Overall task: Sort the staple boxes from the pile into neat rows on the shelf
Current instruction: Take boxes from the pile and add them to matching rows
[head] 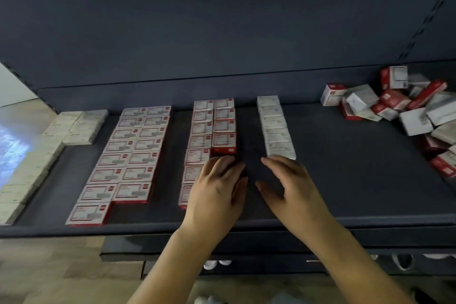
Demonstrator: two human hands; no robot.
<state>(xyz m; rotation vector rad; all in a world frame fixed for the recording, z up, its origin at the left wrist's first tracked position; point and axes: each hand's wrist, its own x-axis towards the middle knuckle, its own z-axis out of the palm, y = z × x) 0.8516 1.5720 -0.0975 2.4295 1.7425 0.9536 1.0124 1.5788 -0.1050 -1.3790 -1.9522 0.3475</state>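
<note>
1. Left hand [217,187] lies flat, fingers straight, over the red-and-white rows [209,131] mid-shelf; right hand [288,185] open, holding nothing
2. Pile [404,106] sits at shelf [345,180] right rear corner
3. Boxes look small, stiff, dense; pinch across the short sides

Staple boxes, red and white, lay flat in rows on the dark shelf [345,180]: a pale group [76,127] at far left, a double row [125,155], a second double row [212,128] at centre, and a single white row [275,126]. The unsorted pile [404,108] lay jumbled at the right rear, boxes tilted at mixed angles.
</note>
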